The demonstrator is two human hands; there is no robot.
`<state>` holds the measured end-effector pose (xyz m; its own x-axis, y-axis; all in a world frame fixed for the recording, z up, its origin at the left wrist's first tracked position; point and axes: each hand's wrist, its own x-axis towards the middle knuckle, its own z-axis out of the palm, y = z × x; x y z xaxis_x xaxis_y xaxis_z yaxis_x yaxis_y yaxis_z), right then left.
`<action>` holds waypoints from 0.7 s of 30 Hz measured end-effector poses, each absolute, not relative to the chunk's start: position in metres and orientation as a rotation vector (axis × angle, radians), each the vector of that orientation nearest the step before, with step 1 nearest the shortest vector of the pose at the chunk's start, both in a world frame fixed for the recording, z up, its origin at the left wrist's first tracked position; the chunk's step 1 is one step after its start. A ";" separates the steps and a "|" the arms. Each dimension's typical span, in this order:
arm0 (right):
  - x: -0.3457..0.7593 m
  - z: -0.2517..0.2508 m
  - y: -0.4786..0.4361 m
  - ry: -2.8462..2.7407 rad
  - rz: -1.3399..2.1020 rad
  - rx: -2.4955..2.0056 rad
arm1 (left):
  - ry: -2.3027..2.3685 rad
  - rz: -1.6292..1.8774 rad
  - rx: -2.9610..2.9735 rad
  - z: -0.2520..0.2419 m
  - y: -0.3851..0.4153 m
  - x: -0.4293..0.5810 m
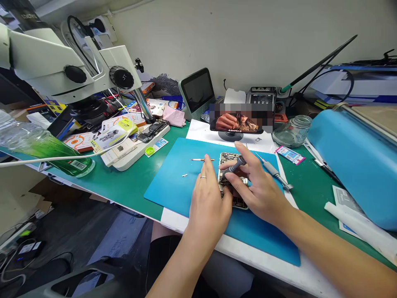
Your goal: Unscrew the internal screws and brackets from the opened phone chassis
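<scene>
An opened smartphone (240, 202) lies on the blue mat (173, 182), its inner parts bare. My left hand (211, 198) grips its left side, the thumb over the lower part and the fingers stretched along the edge. My right hand (259, 186) holds a grey screwdriver (235, 166) between thumb and fingers, tilted over the phone; its tip is hidden. A thin tool with a copper-coloured end (198, 159) lies beyond my left fingertips. Left of that hand sits a tiny silvery piece (184, 175). Another screwdriver (275, 172) rests right of my right hand.
A microscope (93, 70) overhangs the left side. A green bottle (71, 159) and small boxes (114, 136) stand there. At the back are a propped phone playing video (237, 123) and a smart display (198, 91). A glass jar (293, 131) and blue roll (350, 165) are on the right.
</scene>
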<state>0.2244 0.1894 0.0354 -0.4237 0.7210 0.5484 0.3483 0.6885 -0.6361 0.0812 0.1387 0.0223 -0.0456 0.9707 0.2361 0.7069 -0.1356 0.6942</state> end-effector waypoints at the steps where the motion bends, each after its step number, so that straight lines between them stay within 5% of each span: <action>1: 0.224 0.034 0.190 -2.020 0.557 -0.825 | 1.777 0.995 1.870 0.022 0.139 0.081; 21: 0.226 0.034 0.208 -2.039 0.623 -0.644 | 1.814 0.972 1.820 0.018 0.134 0.083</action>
